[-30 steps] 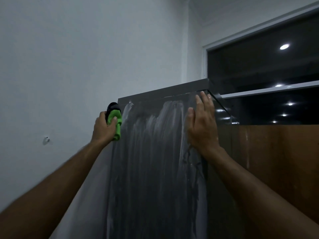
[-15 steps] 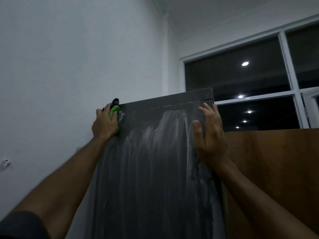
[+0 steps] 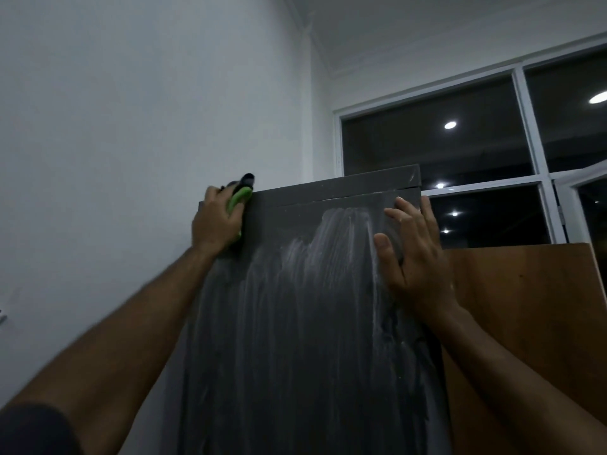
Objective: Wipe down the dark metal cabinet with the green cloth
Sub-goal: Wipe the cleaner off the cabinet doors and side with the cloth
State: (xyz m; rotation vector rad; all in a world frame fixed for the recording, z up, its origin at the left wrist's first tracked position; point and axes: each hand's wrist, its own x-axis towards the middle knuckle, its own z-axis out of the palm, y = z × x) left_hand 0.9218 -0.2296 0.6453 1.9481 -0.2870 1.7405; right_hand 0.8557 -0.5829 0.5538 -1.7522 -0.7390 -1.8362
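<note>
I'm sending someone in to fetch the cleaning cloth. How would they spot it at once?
Find the tall dark metal cabinet against the white wall, streaked with whitish smears. At its top left corner the left hand grips the green cloth. It is the only bright green thing there, bunched against a small black object.

Dim, soft, wide-angle edge distortion
</note>
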